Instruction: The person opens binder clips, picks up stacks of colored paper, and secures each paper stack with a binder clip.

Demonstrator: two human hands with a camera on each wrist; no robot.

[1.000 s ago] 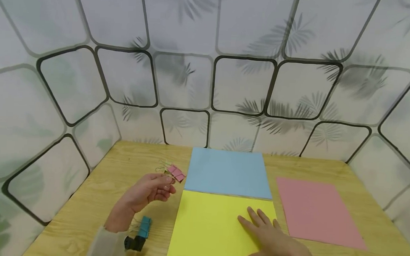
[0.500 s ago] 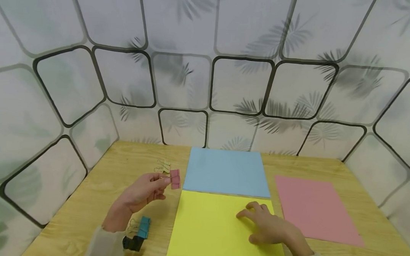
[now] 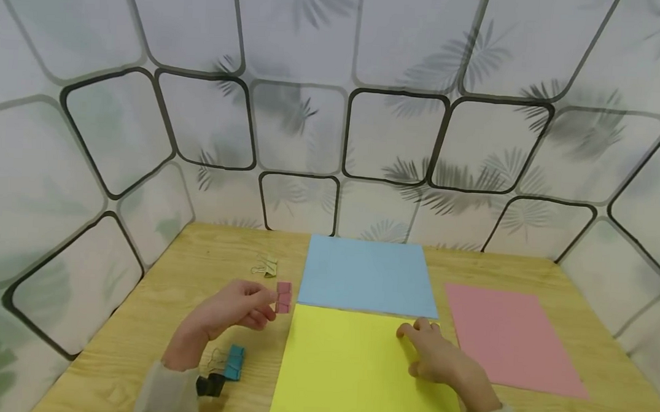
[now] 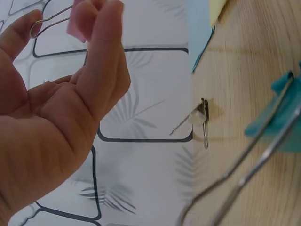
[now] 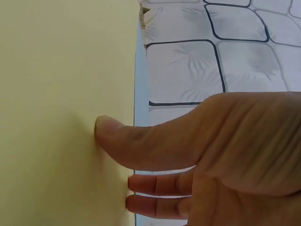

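Observation:
My left hand (image 3: 231,309) pinches a pink binder clip (image 3: 284,297) by its wire handle, left of the yellow sheet. In the left wrist view, the clip's pink body (image 4: 77,22) is partly hidden behind the fingers. Fingertips of my right hand (image 3: 439,356) rest on the yellow sheet of paper (image 3: 345,366) near its top right corner. The thumb (image 5: 141,141) touches that sheet too, as the right wrist view shows. A blue sheet (image 3: 368,275) lies just beyond, edge to edge with the yellow one.
A pale yellow binder clip (image 3: 268,266) lies behind my left hand. Nearer, a blue binder clip (image 3: 234,363) stands beside my left forearm, next to a black clip (image 3: 210,385). Off to the right lies a pink sheet (image 3: 514,340). A patterned wall covering (image 3: 294,127) surrounds the wooden table (image 3: 223,250).
My left hand has drawn the pink binder clip away from the pale yellow one, toward me, and turned it upright. My right hand's spread fingers have drawn in and moved toward the yellow sheet's top right corner.

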